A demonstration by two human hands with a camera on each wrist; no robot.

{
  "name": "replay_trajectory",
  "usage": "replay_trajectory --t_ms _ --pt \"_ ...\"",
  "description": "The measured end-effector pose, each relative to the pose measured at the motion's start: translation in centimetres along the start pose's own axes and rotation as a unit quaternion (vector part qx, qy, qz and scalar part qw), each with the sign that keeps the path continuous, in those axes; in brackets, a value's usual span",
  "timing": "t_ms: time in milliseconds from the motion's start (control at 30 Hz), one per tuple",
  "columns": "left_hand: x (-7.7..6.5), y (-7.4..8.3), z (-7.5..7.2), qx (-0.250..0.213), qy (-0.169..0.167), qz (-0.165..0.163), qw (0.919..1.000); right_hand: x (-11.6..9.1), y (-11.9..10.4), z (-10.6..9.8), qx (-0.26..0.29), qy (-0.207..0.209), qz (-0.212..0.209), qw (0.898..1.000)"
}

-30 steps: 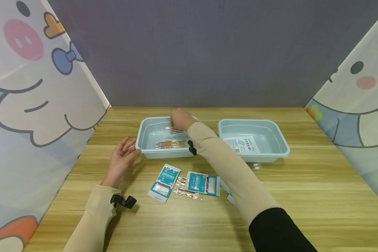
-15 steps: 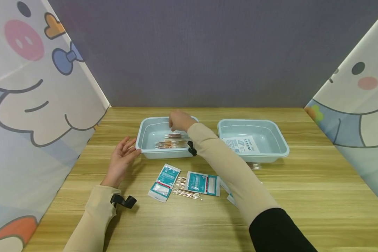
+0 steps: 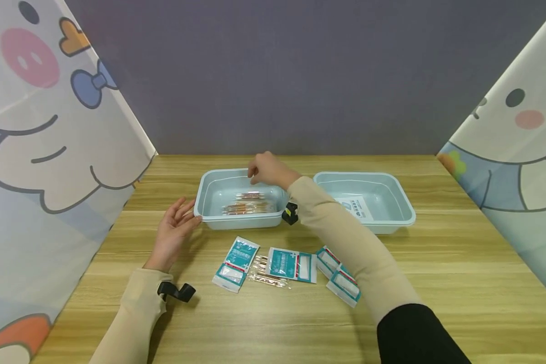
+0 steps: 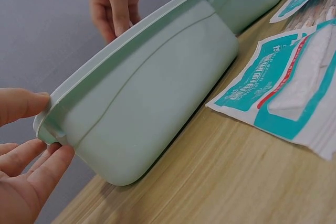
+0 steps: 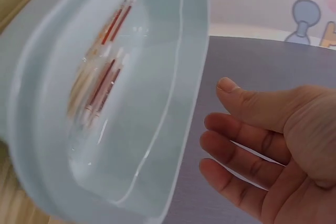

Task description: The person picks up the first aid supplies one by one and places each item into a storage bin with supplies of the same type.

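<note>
My left hand [image 3: 169,236] holds the left corner of a light blue plastic basin [image 3: 242,221]. In the left wrist view its thumb lies on the rim [image 4: 44,102] and its fingertips are under it. Clear packs of cotton swabs with reddish-brown sticks [image 3: 247,206] lie on that basin's floor. Above the basin's back rim is my right hand [image 3: 269,170]. In the right wrist view its fingers are loosely bent and apart, with nothing between them.
A second light blue basin [image 3: 384,229] stands to the right, with a white printed packet [image 3: 355,207] inside. In front lie several teal-and-white dressing packets [image 3: 236,265], and a swab pack [image 3: 269,280] partly under one. A grey panel [image 3: 273,76] rises behind the table.
The right hand has let go of a swab pack, which now lies in the left basin. That hand has risen slightly and moved right. The left hand has stayed at the rim.
</note>
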State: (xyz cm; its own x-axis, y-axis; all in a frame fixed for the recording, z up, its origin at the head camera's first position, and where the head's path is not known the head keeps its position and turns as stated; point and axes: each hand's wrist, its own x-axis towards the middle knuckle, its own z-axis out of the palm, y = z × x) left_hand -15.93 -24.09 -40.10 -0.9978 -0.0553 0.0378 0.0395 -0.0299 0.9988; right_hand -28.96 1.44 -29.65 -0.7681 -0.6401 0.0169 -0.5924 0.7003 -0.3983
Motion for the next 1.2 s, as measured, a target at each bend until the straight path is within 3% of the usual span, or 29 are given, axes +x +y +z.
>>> replay_trajectory --t_ms 600,1200 --pt "-0.2 0.1 0.1 0.006 0.002 -0.003 1.0 -4.8 0.2 -2.7 0.025 0.015 -0.031 0.999" --pt "-0.2 0.2 0.1 -0.002 0.001 -0.009 1.0 -10.0 1.7 -2.4 0.03 0.016 -0.047 0.998"
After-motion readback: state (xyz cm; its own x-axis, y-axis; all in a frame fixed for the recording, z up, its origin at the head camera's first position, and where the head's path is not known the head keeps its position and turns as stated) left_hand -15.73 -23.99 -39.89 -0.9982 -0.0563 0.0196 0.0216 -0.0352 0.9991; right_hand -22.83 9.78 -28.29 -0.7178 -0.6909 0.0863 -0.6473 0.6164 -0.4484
